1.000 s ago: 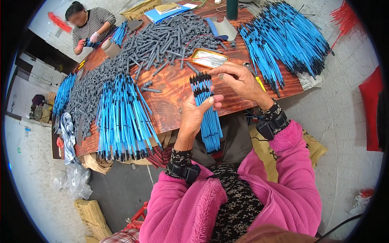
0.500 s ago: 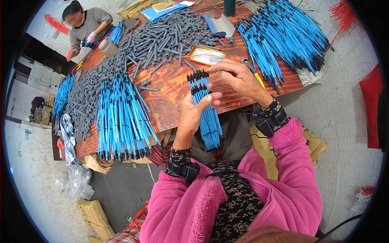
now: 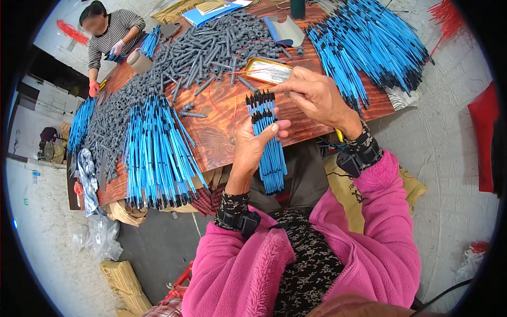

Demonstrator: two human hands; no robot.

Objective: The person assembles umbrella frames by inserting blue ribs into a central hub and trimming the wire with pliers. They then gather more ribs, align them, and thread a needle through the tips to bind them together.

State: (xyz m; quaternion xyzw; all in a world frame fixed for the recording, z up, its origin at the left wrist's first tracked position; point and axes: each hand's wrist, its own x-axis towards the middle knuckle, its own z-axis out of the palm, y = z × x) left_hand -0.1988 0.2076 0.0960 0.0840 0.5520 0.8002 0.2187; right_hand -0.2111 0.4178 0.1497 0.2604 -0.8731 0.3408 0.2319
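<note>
My left hand (image 3: 249, 147) is wrapped round a bundle of thin blue rods (image 3: 271, 165) with black pointed tips, its thumb lying across the front. The bundle stands nearly upright at the table's near edge, tips up and lower ends over my lap. At the bundle's top right, the thumb and forefinger of my right hand (image 3: 319, 100) are pinched together beside the black tips. What they grip, if anything, is too small to make out. Just beyond the bundle lies a shallow yellow-rimmed tin (image 3: 269, 72) holding thin pale pieces.
Loose grey plastic parts (image 3: 211, 47) heap across the wooden table (image 3: 211, 140). Blue rods lie in piles at left (image 3: 158, 153) and far right (image 3: 380, 47). A dark green cylinder (image 3: 298, 9) stands at the back. A co-worker (image 3: 119, 31) sits at the far left.
My right hand's fingers have drawn together at the tips, and its wrist has shifted slightly. My left hand still holds the bundle. The co-worker's arm has reached down toward the rods at the far left.
</note>
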